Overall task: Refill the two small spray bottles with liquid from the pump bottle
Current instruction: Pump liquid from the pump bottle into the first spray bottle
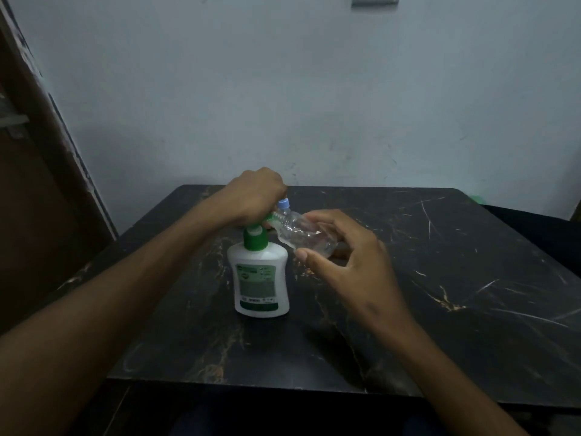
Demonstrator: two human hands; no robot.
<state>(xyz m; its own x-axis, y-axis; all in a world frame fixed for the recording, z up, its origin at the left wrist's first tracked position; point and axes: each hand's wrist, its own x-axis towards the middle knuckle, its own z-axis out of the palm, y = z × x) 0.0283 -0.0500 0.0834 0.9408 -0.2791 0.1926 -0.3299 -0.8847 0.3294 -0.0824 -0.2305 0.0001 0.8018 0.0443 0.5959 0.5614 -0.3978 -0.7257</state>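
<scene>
Pump bottle (261, 280) (white body, green pump) stands upright on the dark counter (471, 278). Left hand (256, 196), grip curled over the pump head. Right hand (349, 256), grip pinching a clear spray bottle (301, 232), tilted, its neck at the pump's spout. A blue-capped item (284, 203) shows just behind.

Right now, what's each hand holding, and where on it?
Right hand holds the small clear spray bottle, tilted, by its lower body, between thumb and fingers. Left hand sits curled over the pump bottle's green pump head.
</scene>
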